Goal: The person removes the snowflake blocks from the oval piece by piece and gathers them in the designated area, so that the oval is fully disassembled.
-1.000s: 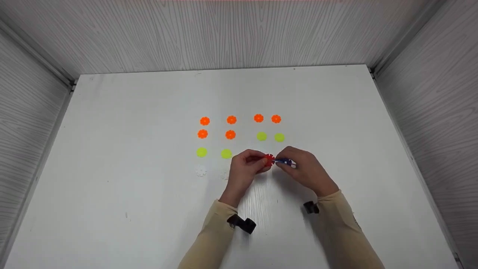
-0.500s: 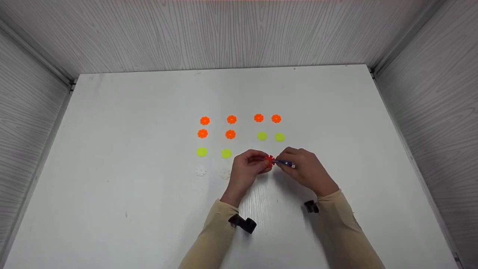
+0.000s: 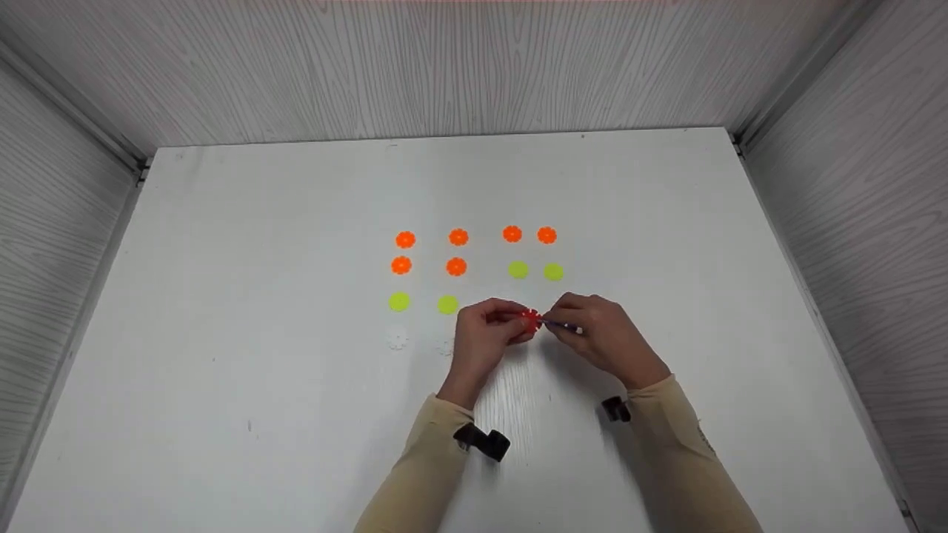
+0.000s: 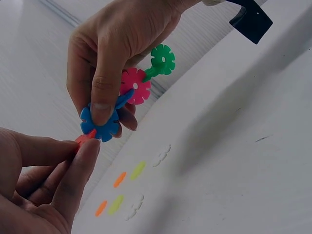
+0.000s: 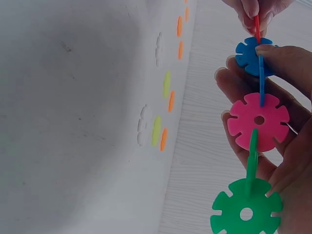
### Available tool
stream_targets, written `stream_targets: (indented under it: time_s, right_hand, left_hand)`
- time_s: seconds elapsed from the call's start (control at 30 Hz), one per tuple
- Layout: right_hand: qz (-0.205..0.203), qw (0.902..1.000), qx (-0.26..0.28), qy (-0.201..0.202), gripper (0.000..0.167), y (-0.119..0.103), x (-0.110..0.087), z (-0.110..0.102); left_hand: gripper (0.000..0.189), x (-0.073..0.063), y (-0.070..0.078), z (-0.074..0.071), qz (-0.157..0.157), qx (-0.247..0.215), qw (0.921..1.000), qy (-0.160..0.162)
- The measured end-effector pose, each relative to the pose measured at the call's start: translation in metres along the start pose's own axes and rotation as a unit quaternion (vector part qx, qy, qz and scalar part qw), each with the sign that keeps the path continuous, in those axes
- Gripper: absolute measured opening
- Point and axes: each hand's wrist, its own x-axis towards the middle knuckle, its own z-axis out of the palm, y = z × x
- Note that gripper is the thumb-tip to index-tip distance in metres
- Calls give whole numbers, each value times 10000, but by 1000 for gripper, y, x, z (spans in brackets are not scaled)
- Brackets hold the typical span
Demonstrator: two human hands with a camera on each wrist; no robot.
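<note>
1. Two hands meet right of and below the middle of the head view, over the white table (image 3: 222, 385). The left hand (image 3: 483, 337) pinches the red disc (image 3: 532, 320); the right hand (image 3: 603, 337) grips the blue disc (image 4: 100, 127), near one end of a short chain (image 5: 259, 105).

2. Down the right side of the right wrist view, the chain runs from the blue disc to a blue link (image 5: 262, 80) seen edge-on, the pink disc (image 5: 243, 129), a green link (image 5: 253, 158) and the green disc (image 5: 249, 197).

3. The step in hand looks like joining red to blue. Red meets the blue rim — how deeply it is seated, I cannot tell.

4. The next move probably calls for lined-up slots and a straight, firm push, both pinches kept steady.

5. Six orange discs (image 3: 457, 266) and four yellow discs (image 3: 518, 270) lie loose around mid-frame, two clear discs (image 3: 398, 339) lower left of it — likely later links.
</note>
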Motion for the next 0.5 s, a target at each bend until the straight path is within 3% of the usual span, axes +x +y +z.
stream_targets:
  time_s: [0.2, 0.33, 0.5]
  right_hand:
    - [208, 9997, -2, 103, 21, 8, -6, -5]
    - [386, 9992, 51, 97, 20, 11, -7, -8]
    - [579, 9982, 154, 68, 18, 10, -7, -8]
  left_hand:
    - [12, 1, 3, -13, -77, 350, 9986, 387]
    - [11, 1, 4, -20, -253, 917, 9952, 217]
    - [9, 2, 3, -20, -456, 1662, 9850, 79]
